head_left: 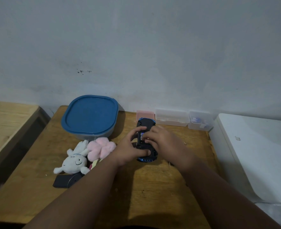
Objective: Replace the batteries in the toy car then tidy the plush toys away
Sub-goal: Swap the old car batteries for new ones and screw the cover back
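Observation:
A blue and black toy car [146, 125] lies upside down on the wooden table [136, 187], its black underside facing up. My left hand [131, 149] grips its left side, thumb on the near end. My right hand [162, 141] covers the middle of the underside, fingertips pressing on a battery [142, 135] in the open compartment. A white plush rabbit [75, 161] and a pink plush toy [101, 147] lie left of the car, touching each other.
A container with a blue lid [90, 116] stands behind the plush toys. Two clear plastic boxes [172, 117] and a pink block [144, 114] line the wall. A dark flat object [65, 180] lies near the rabbit. A white appliance [255, 154] borders the table's right edge.

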